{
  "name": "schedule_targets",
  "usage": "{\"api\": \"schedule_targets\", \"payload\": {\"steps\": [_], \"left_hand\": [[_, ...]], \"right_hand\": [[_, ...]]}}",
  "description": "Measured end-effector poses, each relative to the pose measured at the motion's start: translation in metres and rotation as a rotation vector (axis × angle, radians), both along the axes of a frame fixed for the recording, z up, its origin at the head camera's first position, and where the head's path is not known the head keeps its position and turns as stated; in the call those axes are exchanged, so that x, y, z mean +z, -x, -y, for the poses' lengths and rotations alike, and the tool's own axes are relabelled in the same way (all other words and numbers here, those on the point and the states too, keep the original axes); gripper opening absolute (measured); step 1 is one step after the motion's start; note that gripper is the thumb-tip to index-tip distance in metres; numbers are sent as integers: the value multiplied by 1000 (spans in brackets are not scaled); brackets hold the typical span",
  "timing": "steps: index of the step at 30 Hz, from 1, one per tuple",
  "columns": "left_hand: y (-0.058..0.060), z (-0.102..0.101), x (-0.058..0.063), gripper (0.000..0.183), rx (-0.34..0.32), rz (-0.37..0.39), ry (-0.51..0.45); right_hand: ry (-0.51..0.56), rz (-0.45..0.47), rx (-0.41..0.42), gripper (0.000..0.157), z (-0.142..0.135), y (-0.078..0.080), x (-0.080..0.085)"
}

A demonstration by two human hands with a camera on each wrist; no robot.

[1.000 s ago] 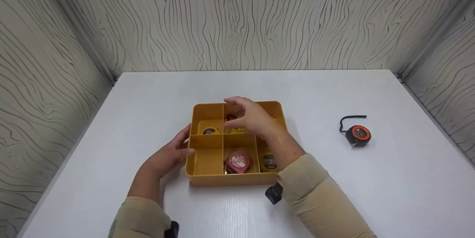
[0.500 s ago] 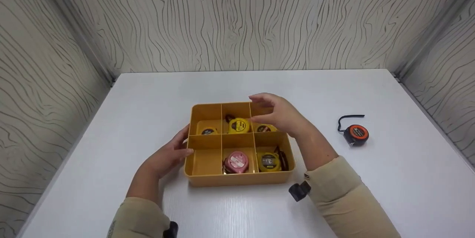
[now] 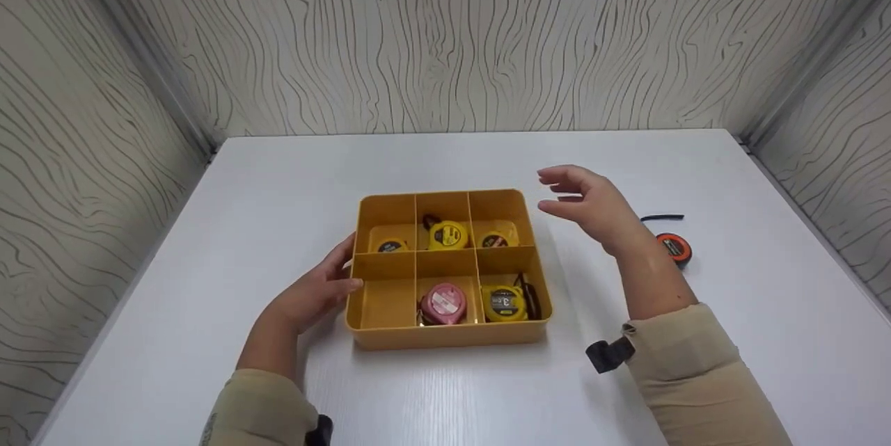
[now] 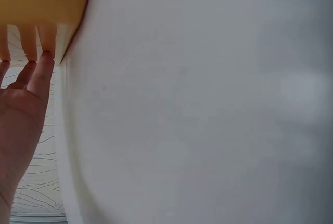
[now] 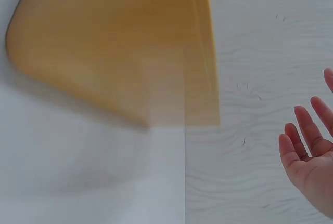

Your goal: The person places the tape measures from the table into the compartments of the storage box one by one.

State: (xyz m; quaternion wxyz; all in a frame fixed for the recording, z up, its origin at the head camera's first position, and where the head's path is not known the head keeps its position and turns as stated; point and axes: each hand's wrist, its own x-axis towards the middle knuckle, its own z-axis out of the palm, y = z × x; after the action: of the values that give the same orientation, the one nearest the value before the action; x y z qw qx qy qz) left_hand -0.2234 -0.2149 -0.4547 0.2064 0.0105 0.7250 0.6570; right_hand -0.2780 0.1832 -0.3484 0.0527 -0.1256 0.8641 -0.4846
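A yellow-orange divided box (image 3: pixel 449 337) stands on the table, its side wall (image 4: pixel 41 0) filling a corner of the left wrist view. My left hand (image 3: pixel 317 293) rests against the box's left side, fingers straight on the outer wall and thumb at the rim. In the box lie a pink tape measure (image 3: pixel 444 303) front middle, a yellow one (image 3: pixel 504 303) front right, another yellow tape measure (image 3: pixel 447 235) back middle, and partly hidden ones in the back left (image 3: pixel 392 246) and back right (image 3: pixel 496 240) compartments. My right hand (image 3: pixel 592 206), holding nothing, hovers right of the box with fingers relaxed.
A black and orange tape measure (image 3: pixel 675 248) with a black strap (image 3: pixel 663 216) lies on the white table (image 3: pixel 445 404) to the right, partly behind my right forearm. Wood-grain panels (image 3: pixel 445 42) enclose the table at the back and sides.
My right hand has moved from over the back middle compartment to the right, off the box, uncovering the tape measures there. The left hand and box stay nearly where they were.
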Motion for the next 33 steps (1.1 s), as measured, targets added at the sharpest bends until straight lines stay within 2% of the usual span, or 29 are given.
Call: {"api": "schedule_targets", "payload": {"steps": [9, 13, 16, 19, 25, 33], "left_hand": [[-2, -1, 3, 84, 10, 4, 10], [-2, 0, 3, 83, 14, 0, 10], [-1, 0, 2, 83, 5, -6, -23], [-1, -1, 1, 83, -5, -8, -46], [0, 0, 2, 83, 3, 3, -30], [-1, 0, 2, 83, 3, -3, -32]], "right_hand": [[-28, 32, -121, 58, -40, -3, -6], [-38, 29, -144, 59, -56, -6, -10], [-45, 3, -150, 60, -70, -8, -14], [-32, 22, -187, 62, -85, -9, -19], [-42, 7, -293, 62, -111, -9, -31], [-20, 68, -409, 66, -135, -10, -45]]}}
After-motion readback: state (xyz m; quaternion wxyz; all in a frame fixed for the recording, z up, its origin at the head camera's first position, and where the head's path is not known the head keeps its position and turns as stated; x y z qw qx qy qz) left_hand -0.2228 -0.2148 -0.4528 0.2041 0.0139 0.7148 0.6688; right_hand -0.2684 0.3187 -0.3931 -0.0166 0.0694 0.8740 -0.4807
